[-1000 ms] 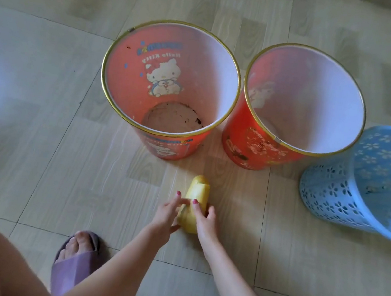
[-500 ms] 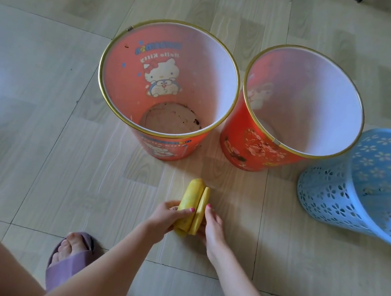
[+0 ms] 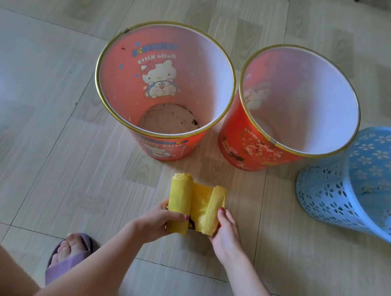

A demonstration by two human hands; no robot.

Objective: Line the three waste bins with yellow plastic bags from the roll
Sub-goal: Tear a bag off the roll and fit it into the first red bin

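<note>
unrolling looks like the step in hand: the roll of yellow plastic bags [image 3: 178,204] sits low over the tiled floor [image 3: 35,148], near the person and just in front of the gap between the two red bins. the left hand [image 3: 156,221] is closed around the thick rolled part, and the right hand [image 3: 227,231] pinches the loose curled end, with a short flat stretch of bag open between them. beyond, the left red bin [image 3: 164,86] with a cartoon print stands upright and unlined, touching or almost touching the right red bin [image 3: 298,105], also bare inside. the blue perforated bin [image 3: 367,185] is at the far right, tilted or seen at a slant. the risk from here, i judge, is tearing off-line: thin film pulled unevenly could rip across the bag rather than at its perforation, or the roll could slip and spool out. no perforation line can be made out, the blue bin is cut off by the frame edge, and its inside is mostly hidden.
</note>
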